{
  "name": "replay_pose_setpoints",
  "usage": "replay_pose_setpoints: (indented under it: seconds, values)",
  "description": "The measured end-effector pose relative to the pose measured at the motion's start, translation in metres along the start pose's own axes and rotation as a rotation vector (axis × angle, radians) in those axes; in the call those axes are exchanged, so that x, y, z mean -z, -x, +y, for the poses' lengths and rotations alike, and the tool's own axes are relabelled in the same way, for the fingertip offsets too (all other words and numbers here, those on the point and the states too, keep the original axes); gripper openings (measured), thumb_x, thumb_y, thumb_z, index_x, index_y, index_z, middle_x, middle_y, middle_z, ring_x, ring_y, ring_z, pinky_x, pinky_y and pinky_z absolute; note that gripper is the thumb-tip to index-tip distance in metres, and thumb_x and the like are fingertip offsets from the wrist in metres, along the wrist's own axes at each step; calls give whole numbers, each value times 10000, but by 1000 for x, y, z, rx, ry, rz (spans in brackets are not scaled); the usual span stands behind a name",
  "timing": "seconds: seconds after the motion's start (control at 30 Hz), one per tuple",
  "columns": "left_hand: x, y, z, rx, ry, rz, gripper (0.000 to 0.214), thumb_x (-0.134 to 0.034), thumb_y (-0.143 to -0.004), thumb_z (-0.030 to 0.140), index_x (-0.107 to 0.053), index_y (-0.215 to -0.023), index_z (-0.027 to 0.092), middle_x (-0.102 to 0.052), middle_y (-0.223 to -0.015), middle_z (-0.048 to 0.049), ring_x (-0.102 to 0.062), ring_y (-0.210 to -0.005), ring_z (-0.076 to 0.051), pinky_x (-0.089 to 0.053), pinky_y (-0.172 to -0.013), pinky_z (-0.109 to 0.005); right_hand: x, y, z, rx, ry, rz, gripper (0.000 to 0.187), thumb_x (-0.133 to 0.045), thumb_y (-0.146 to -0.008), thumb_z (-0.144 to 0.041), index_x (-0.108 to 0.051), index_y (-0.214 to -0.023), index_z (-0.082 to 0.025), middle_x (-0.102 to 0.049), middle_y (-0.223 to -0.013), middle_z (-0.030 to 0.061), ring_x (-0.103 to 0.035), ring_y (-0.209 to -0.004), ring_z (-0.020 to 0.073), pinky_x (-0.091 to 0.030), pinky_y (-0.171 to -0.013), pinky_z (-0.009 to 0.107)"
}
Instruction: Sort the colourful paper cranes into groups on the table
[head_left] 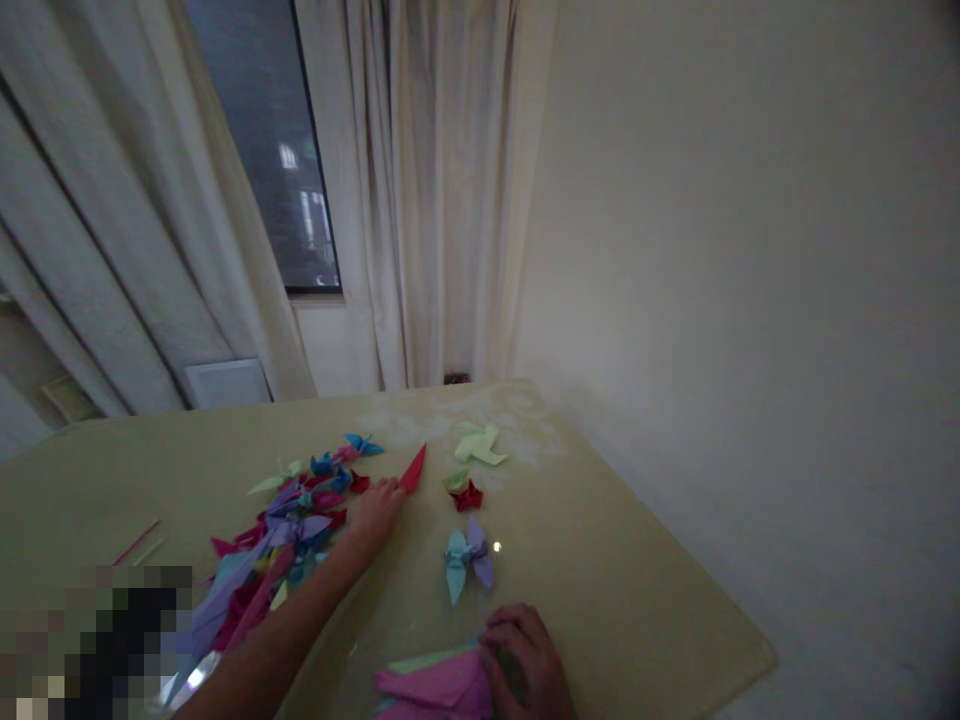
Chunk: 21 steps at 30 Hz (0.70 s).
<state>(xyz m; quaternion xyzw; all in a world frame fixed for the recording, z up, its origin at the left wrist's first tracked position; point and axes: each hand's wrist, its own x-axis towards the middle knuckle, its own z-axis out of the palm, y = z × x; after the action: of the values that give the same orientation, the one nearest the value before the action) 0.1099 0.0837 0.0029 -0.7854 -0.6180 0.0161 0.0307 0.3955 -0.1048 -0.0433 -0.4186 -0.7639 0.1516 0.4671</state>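
My left hand [377,508] reaches forward across the table, its fingers closed on a red folded paper piece [414,469] that points up and away. My right hand [523,663] rests near the front edge with fingers curled, pressing on a stack of pink and green paper sheets [435,683]. Between the hands lies a light blue and purple origami figure [467,560]. A pile of several coloured origami figures [289,525] spreads along my left forearm.
A small red origami [466,495] and a pale green one [478,445] lie farther out on the yellow-green table [615,560]. Thin pink and green strips [139,545] lie at the left. Curtains, a window and a wall stand behind; the table's right edge is close.
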Motion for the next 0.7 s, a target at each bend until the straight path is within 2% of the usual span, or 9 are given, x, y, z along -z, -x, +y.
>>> replay_pose_setpoints:
  seconds: [0.2, 0.4, 0.53, 0.6, 0.63, 0.7]
  values:
    - [-4, 29, 8, 21, -7, 43, 441, -422, -943, -27, -689, -1249, 147, -679, -1237, -177, -650, -1168, -258, -546, -911, -354, -1, 1, 1, -9, -8, -8, 169, -619, -926, -107, -678, -1018, -236, -673, -994, 63, -693, -936, 200, -587, -831, 267]
    - [-4, 20, 10, 65, 7, 94, 479, -390, -942, -43, -674, -1281, 139, -673, -1224, -174, -667, -1127, -248, -556, -883, -333, -1, -6, -4, 16, -21, -38, 105, -614, -961, -160, -674, -1001, -235, -677, -952, 56, -694, -883, 194, -590, -790, 263]
    - [-3, 28, 7, 96, 29, 136, 454, -378, -942, -38, -674, -1243, 131, -662, -1195, -155, -692, -1025, -218, -566, -817, -302, 5, -7, -7, 2, 8, 32, 124, -564, -1015, -213, -687, -1022, -228, -687, -955, 73, -706, -896, 204, -608, -792, 275]
    - [-2, 47, 8, 80, 47, 253, 454, -367, -948, -34, -659, -1255, 128, -651, -1196, -151, -695, -975, -201, -566, -776, -284, 6, -2, -8, 4, 48, 102, 143, -566, -1036, -266, -695, -1087, -234, -699, -994, 85, -717, -924, 217, -621, -813, 289]
    - [-1, 61, 10, 49, 57, 362, 450, -365, -956, -26, -653, -1263, 130, -648, -1190, -147, -694, -953, -195, -567, -762, -279, 5, 1, -10, -2, 71, 141, 174, -578, -1040, -306, -692, -1152, -239, -705, -1034, 96, -723, -942, 226, -628, -819, 299]
    - [5, 94, 18, -105, 68, 657, 406, -387, -976, 9, -660, -1245, 143, -653, -1146, -130, -683, -936, -195, -572, -792, -295, 2, 5, -16, -8, 103, 200, 364, -624, -1022, -423, -639, -1336, -240, -700, -1159, 134, -733, -968, 255, -640, -801, 325]
